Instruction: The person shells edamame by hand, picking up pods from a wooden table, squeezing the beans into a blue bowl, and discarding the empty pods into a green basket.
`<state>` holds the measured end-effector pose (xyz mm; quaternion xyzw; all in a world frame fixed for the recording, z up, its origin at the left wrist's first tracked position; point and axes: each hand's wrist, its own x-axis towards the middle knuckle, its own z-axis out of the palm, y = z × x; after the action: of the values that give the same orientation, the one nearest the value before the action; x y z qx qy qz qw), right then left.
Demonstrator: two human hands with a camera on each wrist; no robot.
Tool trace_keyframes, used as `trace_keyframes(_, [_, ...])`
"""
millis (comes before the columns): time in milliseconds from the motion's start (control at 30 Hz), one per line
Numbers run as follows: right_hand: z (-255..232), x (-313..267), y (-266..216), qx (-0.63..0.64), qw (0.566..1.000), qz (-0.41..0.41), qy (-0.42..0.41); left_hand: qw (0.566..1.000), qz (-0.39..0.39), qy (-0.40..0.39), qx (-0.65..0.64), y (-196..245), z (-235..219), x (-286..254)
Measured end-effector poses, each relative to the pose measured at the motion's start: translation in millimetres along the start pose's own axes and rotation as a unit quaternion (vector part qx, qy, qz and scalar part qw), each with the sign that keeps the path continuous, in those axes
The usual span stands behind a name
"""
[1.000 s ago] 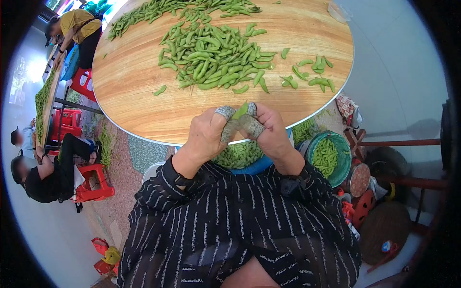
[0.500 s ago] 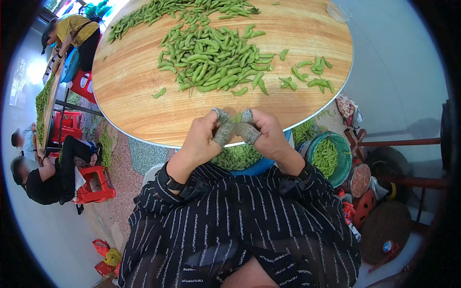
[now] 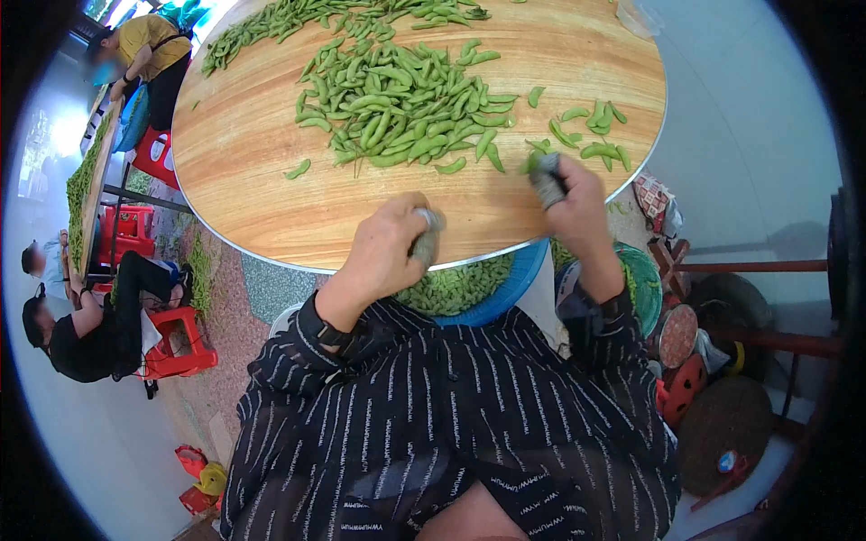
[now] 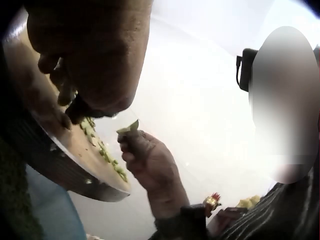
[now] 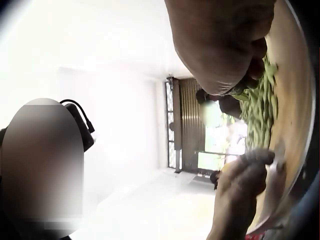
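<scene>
Over the right part of the round wooden table, my right hand [image 3: 577, 212] pinches a green soybean pod [image 4: 129, 127] between its wrapped thumb and finger, beside a few scattered pods [image 3: 604, 122]. My left hand [image 3: 386, 243] is over the near table edge, its fingers curled, with grey wraps on thumb and forefinger. Nothing shows between them in the head view; the right wrist view also has this left hand [image 5: 240, 182] with thumb and finger together. Under the edge is a blue basin [image 3: 532, 270] of shelled green beans [image 3: 465, 287]. A heap of pods [image 3: 397, 104] lies beyond the hands.
More pods [image 3: 262, 41] lie along the far side of the table [image 3: 244, 180]. A green bucket [image 3: 642, 270] stands on the floor to the right, partly behind my right forearm. Red stools [image 3: 176, 347] and people [image 3: 90, 329] at another table are on the left.
Both hands were together over the table edge around a pod. My right hand has moved away to the right and forward with a pod; the left stays near the edge.
</scene>
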<state>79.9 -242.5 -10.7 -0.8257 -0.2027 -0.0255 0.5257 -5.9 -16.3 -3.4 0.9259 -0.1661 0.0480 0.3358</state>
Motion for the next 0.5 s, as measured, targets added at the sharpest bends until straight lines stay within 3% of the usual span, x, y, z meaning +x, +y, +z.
trace_keyframes(67, [-21.0,6.0,20.7,-0.007,1.000,0.008,0.013,0.998,0.045,-0.034,0.018,3.6,-4.1,-0.8])
trace_keyframes(133, [-34.1,9.7,29.8,-0.138,0.989,0.006,0.056,0.992,0.085,-0.083,-0.050,11.7,-14.7,1.3])
trace_keyframes(167, [-34.5,8.7,30.5,-0.137,0.989,0.005,0.055,0.992,0.084,-0.083,-0.049,13.1,-16.1,5.8])
trace_keyframes(233, [-34.4,0.8,21.9,-0.098,0.992,0.029,0.076,0.999,0.027,0.028,-0.016,13.9,-14.3,25.0])
trace_keyframes(267, [-30.9,-2.8,17.7,-0.097,0.992,0.029,0.078,0.999,0.028,0.027,-0.015,12.8,-11.8,36.6])
trace_keyframes(333, [-20.5,-9.5,7.0,-0.011,0.996,0.053,0.067,0.993,-0.061,0.002,0.098,9.4,-3.9,61.2])
trace_keyframes(433, [-2.6,-20.9,5.5,0.081,0.993,0.062,0.053,0.978,-0.008,0.003,0.208,-5.5,18.8,80.6])
trace_keyframes(500, [5.8,-27.6,-1.7,0.108,0.990,0.076,0.043,0.977,-0.008,0.001,0.211,-5.9,20.9,82.1])
